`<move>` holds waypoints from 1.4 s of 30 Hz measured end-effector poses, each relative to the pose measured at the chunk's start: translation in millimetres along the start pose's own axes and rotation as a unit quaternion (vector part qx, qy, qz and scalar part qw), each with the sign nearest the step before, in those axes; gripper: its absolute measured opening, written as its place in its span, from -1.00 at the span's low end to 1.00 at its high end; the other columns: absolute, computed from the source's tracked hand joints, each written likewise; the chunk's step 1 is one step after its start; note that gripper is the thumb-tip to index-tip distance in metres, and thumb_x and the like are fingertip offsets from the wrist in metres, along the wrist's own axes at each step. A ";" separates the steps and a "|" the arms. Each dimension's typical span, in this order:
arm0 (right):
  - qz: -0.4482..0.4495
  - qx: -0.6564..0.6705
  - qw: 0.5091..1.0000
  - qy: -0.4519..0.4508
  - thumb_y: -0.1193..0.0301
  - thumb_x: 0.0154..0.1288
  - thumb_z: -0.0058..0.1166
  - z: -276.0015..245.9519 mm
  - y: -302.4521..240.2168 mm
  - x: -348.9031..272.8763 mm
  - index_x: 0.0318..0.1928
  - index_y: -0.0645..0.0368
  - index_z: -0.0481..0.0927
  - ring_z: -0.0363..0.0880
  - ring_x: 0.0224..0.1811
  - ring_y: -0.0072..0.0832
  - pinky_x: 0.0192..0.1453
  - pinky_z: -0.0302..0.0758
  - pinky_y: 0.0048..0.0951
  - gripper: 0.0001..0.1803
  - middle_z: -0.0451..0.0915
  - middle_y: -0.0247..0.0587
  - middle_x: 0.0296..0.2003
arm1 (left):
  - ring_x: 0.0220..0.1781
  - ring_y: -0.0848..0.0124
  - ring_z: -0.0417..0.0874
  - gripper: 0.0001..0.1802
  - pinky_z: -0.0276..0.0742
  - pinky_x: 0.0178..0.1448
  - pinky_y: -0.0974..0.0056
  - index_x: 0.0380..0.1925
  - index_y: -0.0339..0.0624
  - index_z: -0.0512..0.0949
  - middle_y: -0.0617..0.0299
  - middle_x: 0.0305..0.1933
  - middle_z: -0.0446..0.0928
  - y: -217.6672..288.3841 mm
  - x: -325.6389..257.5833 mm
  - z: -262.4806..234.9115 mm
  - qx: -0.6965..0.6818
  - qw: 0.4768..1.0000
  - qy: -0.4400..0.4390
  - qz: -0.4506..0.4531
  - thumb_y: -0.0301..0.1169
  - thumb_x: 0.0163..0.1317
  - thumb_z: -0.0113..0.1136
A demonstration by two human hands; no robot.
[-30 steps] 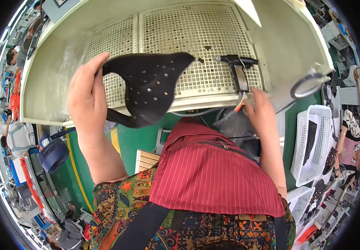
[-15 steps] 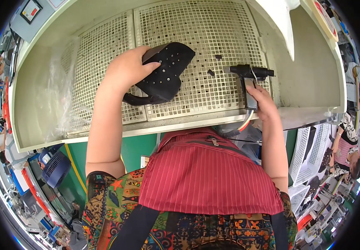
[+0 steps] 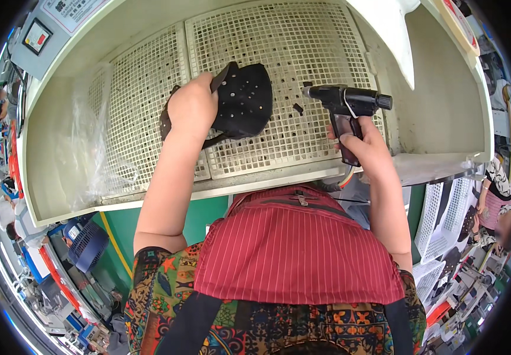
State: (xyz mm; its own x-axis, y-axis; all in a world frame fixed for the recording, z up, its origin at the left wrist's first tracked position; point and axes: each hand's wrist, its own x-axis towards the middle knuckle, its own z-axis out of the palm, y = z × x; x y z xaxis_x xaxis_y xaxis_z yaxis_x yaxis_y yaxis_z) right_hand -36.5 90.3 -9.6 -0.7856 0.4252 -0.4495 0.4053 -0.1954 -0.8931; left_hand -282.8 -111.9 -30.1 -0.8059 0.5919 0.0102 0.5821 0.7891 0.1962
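Note:
My left hand (image 3: 193,106) is closed around a black cap (image 3: 246,97) dotted with small shiny studs. It holds the cap over the left-centre part of a pale plastic grate (image 3: 291,35); part of the cap is hidden behind the hand. In my right hand (image 3: 365,145) is a black air gun (image 3: 347,97), gripped by its handle. The gun's nozzle points left toward the cap, with a gap between them. A cable runs down from its handle. Two small black scraps (image 3: 298,109) lie on the grate between cap and gun.
A pale trough wall (image 3: 450,89) surrounds the grate. Clear plastic film (image 3: 84,136) hangs at the left, and a white pointed piece (image 3: 388,29) juts in at the upper right. A grey control box (image 3: 36,38), a blue fan (image 3: 87,242) and white crates (image 3: 439,219) stand around.
The cap has been turned in my left hand, which now wraps over its left side. The air gun has come up and slightly left, with its nozzle nearer the cap.

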 end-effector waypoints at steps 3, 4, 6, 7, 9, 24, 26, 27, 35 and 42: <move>-0.031 -0.037 0.998 -0.043 0.59 0.13 -0.09 0.2 -11.5 -6.8 0.12 0.36 0.32 0.53 -0.23 -0.53 -0.17 0.48 -0.49 -0.52 0.58 -0.12 -0.12 | -0.21 0.03 0.64 -0.71 0.55 -0.12 0.09 -0.14 -0.04 0.57 0.01 -0.25 0.62 15.1 11.6 -1.6 -0.157 0.987 0.039 -0.012 -0.16 0.29 0.01; -0.043 -0.047 0.996 -0.059 0.59 0.12 -0.09 0.8 -13.6 -8.4 0.13 0.36 0.32 0.52 -0.22 -0.54 -0.16 0.47 -0.49 -0.51 0.58 -0.13 -0.11 | -0.20 0.03 0.64 -0.70 0.55 -0.11 0.09 -0.12 -0.03 0.57 0.01 -0.24 0.62 16.9 14.3 0.3 -0.180 0.981 0.067 0.012 -0.16 0.30 0.00; -0.093 -0.059 0.993 -0.042 0.61 0.09 -0.10 4.9 -14.9 -11.9 0.17 0.35 0.30 0.49 -0.17 -0.56 -0.11 0.43 -0.50 -0.46 0.55 -0.16 -0.12 | -0.18 0.03 0.63 -0.70 0.54 -0.10 0.09 -0.10 -0.02 0.57 0.03 -0.23 0.62 24.7 18.0 2.9 -0.226 0.964 0.121 0.062 -0.17 0.32 -0.03; -0.114 -0.085 0.989 -0.029 0.61 0.09 -0.10 5.3 -16.4 -13.1 0.18 0.34 0.30 0.48 -0.16 -0.57 -0.09 0.43 -0.50 -0.45 0.55 -0.17 -0.12 | -0.17 0.03 0.63 -0.71 0.54 -0.09 0.09 -0.09 -0.02 0.57 0.04 -0.22 0.62 28.2 17.1 1.0 -0.200 0.975 0.078 0.059 -0.19 0.31 -0.01; -0.129 -0.112 0.985 -0.007 0.60 0.08 -0.07 6.7 -19.9 -16.7 0.10 0.32 0.37 0.43 -0.22 -0.60 -0.14 0.41 -0.51 -0.52 0.52 -0.24 -0.21 | -0.15 0.05 0.63 -0.73 0.54 -0.09 0.10 -0.09 -0.02 0.57 0.06 -0.21 0.62 35.6 9.8 -9.9 -0.145 0.988 -0.012 0.053 -0.24 0.29 0.02; -0.084 -0.175 0.980 0.033 0.48 0.04 0.03 -4.1 -1.6 -25.1 -0.21 0.39 0.50 0.31 -0.48 -0.57 -0.40 0.33 -0.45 -0.72 0.43 -0.27 -0.52 | -0.12 0.10 0.64 -0.68 0.54 -0.05 0.18 -0.03 -0.05 0.54 0.05 -0.19 0.63 20.5 21.7 -23.9 -0.125 0.988 -0.092 0.006 -0.23 0.24 0.12; -0.105 -0.146 0.983 0.039 0.49 0.04 0.03 -2.3 -6.9 -28.1 -0.22 0.38 0.49 0.30 -0.49 -0.57 -0.41 0.32 -0.45 -0.73 0.42 -0.29 -0.53 | -0.14 0.06 0.63 -0.69 0.53 -0.07 0.16 -0.08 -0.05 0.58 0.05 -0.20 0.63 20.3 18.9 -25.6 -0.147 0.989 -0.014 0.028 -0.17 0.26 0.11; -0.105 -0.151 0.982 0.040 0.49 0.04 0.03 -3.3 -9.0 -28.5 -0.21 0.37 0.50 0.30 -0.49 -0.58 -0.41 0.32 -0.46 -0.73 0.43 -0.29 -0.53 | -0.14 0.07 0.64 -0.70 0.53 -0.07 0.16 -0.09 -0.06 0.59 0.05 -0.20 0.63 15.6 15.3 -29.4 -0.166 0.985 0.031 0.042 -0.18 0.26 0.11; -0.076 -0.141 0.985 0.060 0.51 0.05 0.00 -15.3 4.2 -28.6 -0.16 0.35 0.50 0.31 -0.46 -0.64 -0.39 0.32 -0.52 -0.70 0.44 -0.34 -0.48 | -0.12 0.41 0.62 -0.78 0.48 0.03 0.34 -0.10 -0.33 0.57 0.08 -0.18 0.63 -58.5 -39.2 -122.0 -0.078 0.965 0.221 0.116 -0.50 0.28 0.11; -0.061 -0.112 0.991 0.050 0.55 0.06 -0.03 -7.6 10.0 -24.0 -0.11 0.33 0.49 0.35 -0.40 -0.64 -0.31 0.34 -0.55 -0.69 0.47 -0.35 -0.42 | -0.09 0.15 0.63 -0.75 0.49 0.02 0.22 -0.06 -0.15 0.57 0.04 -0.11 0.61 -41.1 -16.5 -84.4 -0.040 0.989 0.143 0.019 -0.40 0.28 0.10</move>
State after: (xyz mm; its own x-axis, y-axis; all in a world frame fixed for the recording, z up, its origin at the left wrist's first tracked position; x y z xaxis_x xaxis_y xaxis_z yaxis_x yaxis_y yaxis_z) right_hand -10.1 84.9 -7.5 -0.7893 0.5216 -0.3239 0.4124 0.0595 -0.9091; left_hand -302.5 -167.9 44.4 -0.7883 0.5410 0.2931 0.6108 0.7455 0.2667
